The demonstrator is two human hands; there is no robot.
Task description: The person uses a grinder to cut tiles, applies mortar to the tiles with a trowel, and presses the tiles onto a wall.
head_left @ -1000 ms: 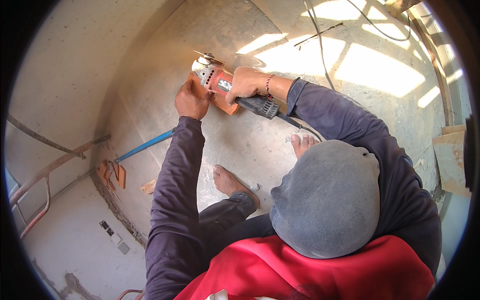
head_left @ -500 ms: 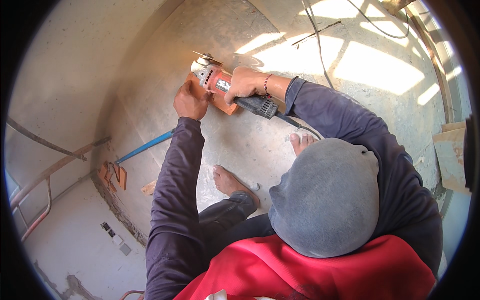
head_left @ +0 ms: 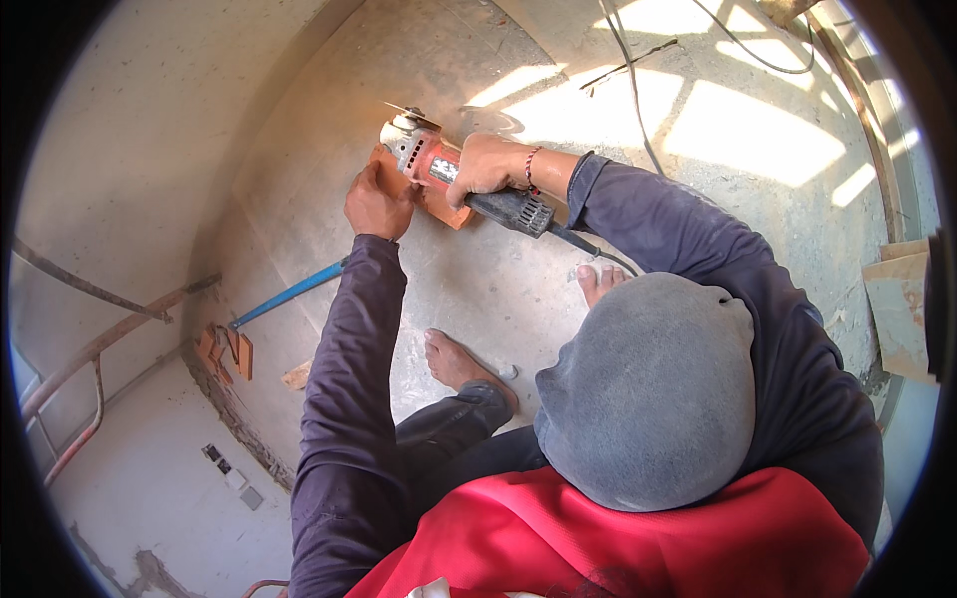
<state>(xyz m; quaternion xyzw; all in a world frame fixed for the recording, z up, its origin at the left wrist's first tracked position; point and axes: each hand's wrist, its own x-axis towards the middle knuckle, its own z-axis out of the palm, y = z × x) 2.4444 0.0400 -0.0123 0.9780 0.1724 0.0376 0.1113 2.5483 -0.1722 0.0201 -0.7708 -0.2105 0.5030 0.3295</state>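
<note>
An angle grinder [head_left: 431, 159] with a red body, silver head and dark handle sits over an orange tile [head_left: 449, 209] low over the floor, its disc [head_left: 401, 108] at the far end, with a haze of dust nearby. My right hand [head_left: 485, 162] is closed round the grinder's body and handle, a cord trailing back toward me. My left hand [head_left: 380, 207] grips the left edge of the tile just beside the grinder's head; its fingertips are partly hidden under the tool.
Bare feet [head_left: 459, 364] stand below. Orange offcuts [head_left: 243, 354] and a blue bar [head_left: 289, 291] lie left, near red metal tubing [head_left: 100, 344] by the wall. Cables [head_left: 638, 110] cross the sunlit floor; boards [head_left: 892, 309] lean at right. A grey-capped head [head_left: 643, 389] fills the lower right.
My hands, the grinder and the tile have shifted very slightly leftward in the picture. Both grips look the same.
</note>
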